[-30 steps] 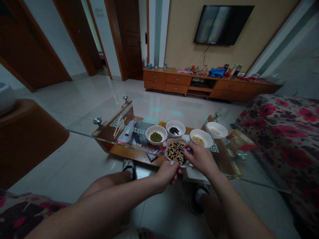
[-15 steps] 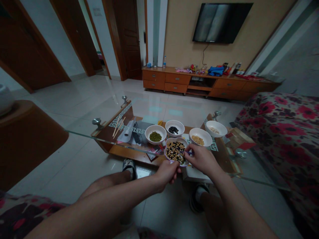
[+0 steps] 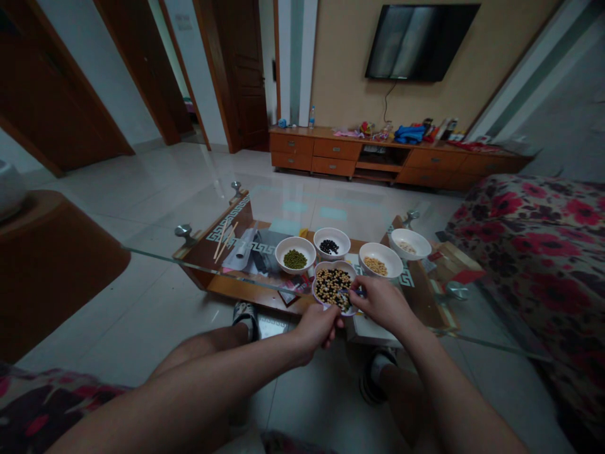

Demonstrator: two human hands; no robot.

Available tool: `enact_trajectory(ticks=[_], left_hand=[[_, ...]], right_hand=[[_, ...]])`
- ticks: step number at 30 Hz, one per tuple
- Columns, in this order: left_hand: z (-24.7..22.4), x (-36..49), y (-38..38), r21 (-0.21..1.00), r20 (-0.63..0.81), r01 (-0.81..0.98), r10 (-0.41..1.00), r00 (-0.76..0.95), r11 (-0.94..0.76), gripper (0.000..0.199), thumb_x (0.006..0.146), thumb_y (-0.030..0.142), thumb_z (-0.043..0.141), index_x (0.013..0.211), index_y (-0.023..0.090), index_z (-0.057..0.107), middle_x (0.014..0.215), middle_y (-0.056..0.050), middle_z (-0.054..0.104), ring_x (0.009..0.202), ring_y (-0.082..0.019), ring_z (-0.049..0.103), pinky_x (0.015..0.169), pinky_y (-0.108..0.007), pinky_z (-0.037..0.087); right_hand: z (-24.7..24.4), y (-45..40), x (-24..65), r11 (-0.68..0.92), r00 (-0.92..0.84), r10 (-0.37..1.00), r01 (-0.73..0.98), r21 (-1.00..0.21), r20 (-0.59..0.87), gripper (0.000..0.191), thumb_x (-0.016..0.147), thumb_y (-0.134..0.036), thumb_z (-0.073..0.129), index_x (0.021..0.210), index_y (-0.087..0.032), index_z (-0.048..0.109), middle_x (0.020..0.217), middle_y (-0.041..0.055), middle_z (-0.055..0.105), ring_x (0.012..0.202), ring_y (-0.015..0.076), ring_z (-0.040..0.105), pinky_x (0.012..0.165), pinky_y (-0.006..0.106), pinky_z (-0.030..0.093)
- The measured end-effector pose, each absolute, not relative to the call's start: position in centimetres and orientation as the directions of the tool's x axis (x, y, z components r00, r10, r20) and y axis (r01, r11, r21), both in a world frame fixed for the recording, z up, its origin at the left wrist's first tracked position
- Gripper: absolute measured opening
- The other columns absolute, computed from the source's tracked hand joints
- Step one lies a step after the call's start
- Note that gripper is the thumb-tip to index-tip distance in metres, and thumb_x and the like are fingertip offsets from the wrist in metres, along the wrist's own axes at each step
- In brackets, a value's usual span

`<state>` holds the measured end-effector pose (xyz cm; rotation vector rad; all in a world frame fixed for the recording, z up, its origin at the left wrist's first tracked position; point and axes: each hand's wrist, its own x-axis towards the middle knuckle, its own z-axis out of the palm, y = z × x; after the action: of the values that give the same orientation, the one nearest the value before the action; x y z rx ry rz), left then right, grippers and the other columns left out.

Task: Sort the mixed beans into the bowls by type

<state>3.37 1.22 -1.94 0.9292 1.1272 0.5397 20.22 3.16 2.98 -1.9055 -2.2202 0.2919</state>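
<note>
Left hand (image 3: 317, 326): closed on the near edge of the mixed bowl (image 3: 314, 291), thumb at the rim, fingers curled below.
Right hand (image 3: 380, 301): fingertips pinched narrow around a thin purple utensil (image 3: 361, 292), its far end among the beans in the mixed bowl.
Mixed bowl: at the near edge of the glass table (image 3: 161, 252), between the hands; it holds black and pale yellow beans (image 3: 329, 281). Whether it touches the glass, I cannot tell.
Green bean bowl (image 3: 282, 254): white, just beyond the mixed bowl to the left.
Black bean bowl (image 3: 332, 232): white, directly behind the mixed bowl.
Yellow bean bowl (image 3: 396, 265): white, beyond the right hand.
Far right bowl (image 3: 424, 248): white, with a few pale pieces, too small to identify.
Chopsticks (image 3: 225, 241): lying toward the table's left end.
Shelf (image 3: 246, 291): wooden, under the glass, with a pale roll (image 3: 241, 250) and packets seen through it.
Background: a television (image 3: 420, 44) on the wall above a long wooden cabinet (image 3: 335, 151).
</note>
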Motion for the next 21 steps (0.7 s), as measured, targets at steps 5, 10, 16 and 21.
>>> enact_trajectory(ticks=[5, 10, 16, 21], left_hand=[[-2.06, 3.37, 1.26, 0.843, -0.523, 0.093, 0.767, 0.372, 0.529, 0.023, 0.082, 0.033, 0.042, 0.066, 0.018, 0.051, 0.046, 0.005, 0.042, 0.035, -0.007, 0.033, 0.035, -0.02, 0.024], [-1.91, 3.37, 1.21, 0.844, -0.522, 0.094, 0.768, 0.371, 0.528, 0.024, 0.082, 0.033, 0.042, 0.065, 0.018, 0.051, 0.046, 0.005, 0.041, 0.034, -0.007, 0.033, 0.035, -0.019, 0.023], [-1.76, 3.34, 1.16, 0.841, -0.529, 0.106, 0.765, 0.368, 0.531, 0.026, 0.082, 0.033, 0.042, 0.063, 0.018, 0.051, 0.043, 0.005, 0.039, 0.035, -0.007, 0.033, 0.035, -0.019, 0.024], [-2.17, 3.41, 1.21, 0.85, -0.511, 0.085, 0.776, 0.369, 0.52, 0.023, 0.081, 0.032, 0.042, 0.065, 0.018, 0.051, 0.047, 0.004, 0.043, 0.035, -0.007, 0.034, 0.034, -0.02, 0.024]], right_hand=[[2.99, 3.21, 20.12, 0.151, -0.154, 0.988, 0.95, -0.274, 0.011, 0.019, 0.083, -0.035, 0.053, 0.081, -0.021, 0.065, 0.074, 0.0036, 0.068, 0.063, 0.0134, 0.058, 0.054, 0.022, 0.029], [3.0, 3.18, 20.01, 0.147, -0.151, 0.989, 0.946, -0.289, 0.009, 0.018, 0.082, -0.035, 0.053, 0.081, -0.021, 0.065, 0.075, 0.0038, 0.068, 0.066, 0.0152, 0.06, 0.055, 0.023, 0.03], [2.87, 3.29, 20.06, 0.162, -0.167, 0.986, 0.939, -0.304, 0.011, 0.019, 0.083, -0.035, 0.053, 0.081, -0.021, 0.065, 0.074, 0.0038, 0.068, 0.064, 0.0144, 0.059, 0.054, 0.023, 0.03], [2.78, 3.38, 20.1, 0.164, -0.172, 0.985, 0.941, -0.296, -0.001, 0.018, 0.083, -0.034, 0.053, 0.082, -0.021, 0.065, 0.075, 0.0041, 0.068, 0.065, 0.0149, 0.059, 0.055, 0.023, 0.03]])
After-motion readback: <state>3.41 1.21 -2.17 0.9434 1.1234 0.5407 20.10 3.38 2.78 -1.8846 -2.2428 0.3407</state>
